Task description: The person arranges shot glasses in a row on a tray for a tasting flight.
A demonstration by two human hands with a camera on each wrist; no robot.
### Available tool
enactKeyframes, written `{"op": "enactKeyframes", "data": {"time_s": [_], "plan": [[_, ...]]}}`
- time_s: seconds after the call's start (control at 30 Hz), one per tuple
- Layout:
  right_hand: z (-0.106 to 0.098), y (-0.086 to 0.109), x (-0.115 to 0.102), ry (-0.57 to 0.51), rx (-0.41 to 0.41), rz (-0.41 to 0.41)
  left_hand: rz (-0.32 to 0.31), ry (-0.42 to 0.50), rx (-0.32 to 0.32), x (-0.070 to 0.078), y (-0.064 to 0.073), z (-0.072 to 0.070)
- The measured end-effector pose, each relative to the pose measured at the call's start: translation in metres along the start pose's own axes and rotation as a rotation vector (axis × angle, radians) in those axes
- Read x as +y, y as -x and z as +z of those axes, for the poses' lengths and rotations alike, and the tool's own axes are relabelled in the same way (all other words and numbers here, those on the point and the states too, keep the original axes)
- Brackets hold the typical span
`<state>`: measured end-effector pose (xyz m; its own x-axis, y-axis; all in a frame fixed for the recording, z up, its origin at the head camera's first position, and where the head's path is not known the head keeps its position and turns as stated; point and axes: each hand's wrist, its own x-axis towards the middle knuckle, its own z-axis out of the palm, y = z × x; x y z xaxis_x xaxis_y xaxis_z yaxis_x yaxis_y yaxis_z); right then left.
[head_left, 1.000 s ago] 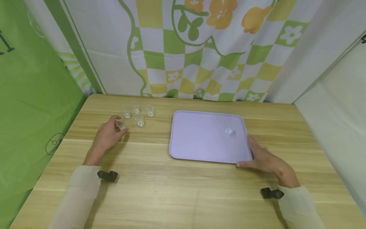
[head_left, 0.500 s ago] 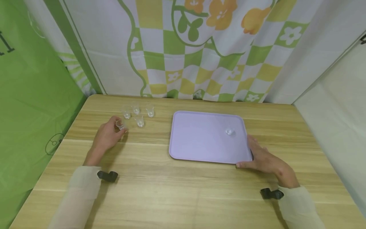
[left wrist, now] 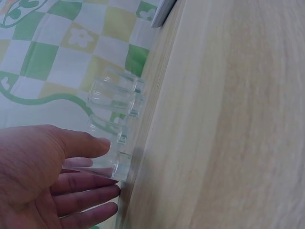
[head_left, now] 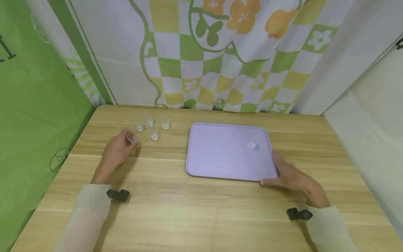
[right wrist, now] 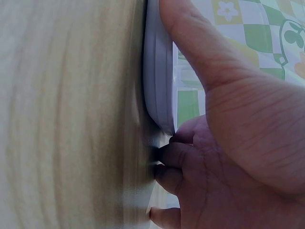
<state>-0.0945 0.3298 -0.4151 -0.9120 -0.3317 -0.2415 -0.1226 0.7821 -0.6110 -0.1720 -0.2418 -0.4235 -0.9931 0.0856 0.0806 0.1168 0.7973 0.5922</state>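
Observation:
My left hand [head_left: 117, 149] holds a small clear shot glass [head_left: 132, 138] between thumb and fingers at the table's left side. In the left wrist view the thumb lies along the near side of that glass [left wrist: 102, 162], the fingers behind it, and the glass stands upright on the table. My right hand [head_left: 291, 175] grips the near right corner of a lilac tray [head_left: 217, 154], thumb at the front edge and fingers along the right side. Against the tray rim [right wrist: 159, 71], the right wrist view shows curled fingers. One shot glass [head_left: 253, 144] sits on the tray's right part.
Several more shot glasses, among them one nearer me [head_left: 153, 133] and one to the right [head_left: 165, 122], stand just beyond my left hand. Bare wooden table [head_left: 176, 210] lies in front of the tray. A checked curtain [head_left: 214, 70] hangs behind the table's back edge.

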Motion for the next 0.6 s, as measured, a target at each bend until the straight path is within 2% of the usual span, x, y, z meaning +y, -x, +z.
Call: {"op": "enactKeyframes", "data": {"time_s": [0.27, 0.6], "plan": [[0.0, 0.001, -0.001, 0.006, -0.006, 0.009, 0.018, 0.021, 0.009, 0.003, 0.001, -0.002], [0.0, 0.0, -0.001, -0.008, -0.006, 0.008, 0.068, 0.044, 0.028, 0.018, 0.003, -0.007]]}}
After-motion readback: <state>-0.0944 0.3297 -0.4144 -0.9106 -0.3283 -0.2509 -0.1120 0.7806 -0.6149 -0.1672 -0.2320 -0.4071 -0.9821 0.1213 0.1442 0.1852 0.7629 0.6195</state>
